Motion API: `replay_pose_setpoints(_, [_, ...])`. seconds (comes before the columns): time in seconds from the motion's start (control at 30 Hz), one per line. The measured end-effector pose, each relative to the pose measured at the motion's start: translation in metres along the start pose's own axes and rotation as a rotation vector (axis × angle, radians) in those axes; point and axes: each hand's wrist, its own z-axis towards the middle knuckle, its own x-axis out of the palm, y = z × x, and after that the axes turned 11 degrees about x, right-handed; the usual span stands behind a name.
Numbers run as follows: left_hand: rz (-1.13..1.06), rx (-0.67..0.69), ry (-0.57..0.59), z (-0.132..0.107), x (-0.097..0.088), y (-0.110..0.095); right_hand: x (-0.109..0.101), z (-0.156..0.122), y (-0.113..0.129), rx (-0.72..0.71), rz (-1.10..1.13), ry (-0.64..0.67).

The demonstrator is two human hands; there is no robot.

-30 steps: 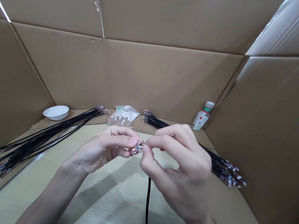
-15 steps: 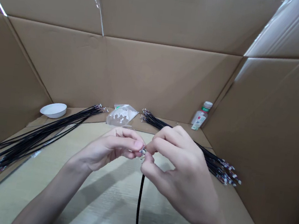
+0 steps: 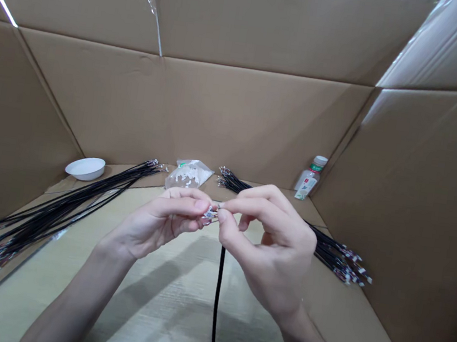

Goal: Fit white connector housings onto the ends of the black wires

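Observation:
Between thumb and fingers, my left hand (image 3: 163, 216) pinches a small white connector (image 3: 209, 213) with thin wires about it. Close on its right, my right hand (image 3: 271, 249) is closed in a pinch of thumb and index finger on a thin wire (image 3: 218, 208) beside the connector. A black cable (image 3: 217, 304) hangs from behind the right fingers down to the near edge of the view. Where the cable meets the wires is hidden by the fingers.
Bundles of black cables (image 3: 68, 203) with white-tipped ends lie at left, and another cable bundle (image 3: 327, 251) at right. At the back are a white bowl (image 3: 85, 169), a plastic bag of small white parts (image 3: 189, 176) and a bottle (image 3: 309, 179). Cardboard walls (image 3: 260, 124) surround the table.
Both hands have risen slightly and the left has shifted a little left. The right fingers have moved up, so the connector and wires between the hands show more.

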Motion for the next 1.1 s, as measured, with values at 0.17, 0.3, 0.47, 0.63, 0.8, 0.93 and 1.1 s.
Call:
replay_pose_setpoints(0.17, [0.073,0.048,-0.017,0.002,0.0,0.004,-0.006,0.003,0.003,-0.013,-0.116,0.076])
replay_pose_setpoints(0.3, [0.093,0.0,-0.015,0.003,0.0,0.007,-0.014,0.002,0.008,-0.079,-0.287,0.15])
replay_pose_setpoints(0.47, [0.113,-0.025,-0.011,0.005,0.0,0.009,-0.021,0.0,0.01,-0.097,-0.389,0.218])
replay_pose_setpoints(0.63, [0.159,-0.044,-0.003,0.007,-0.003,0.011,-0.021,0.001,0.008,-0.102,-0.448,0.253])
replay_pose_setpoints(0.8, [0.213,-0.057,0.028,0.007,-0.006,0.01,-0.022,0.003,0.007,-0.106,-0.446,0.291])
replay_pose_setpoints(0.93, [0.271,-0.065,0.029,0.007,-0.007,0.009,-0.024,0.003,0.006,-0.095,-0.455,0.313])
replay_pose_setpoints(1.1, [0.312,-0.04,0.028,0.007,-0.007,0.008,-0.024,0.003,0.004,-0.063,-0.46,0.306])
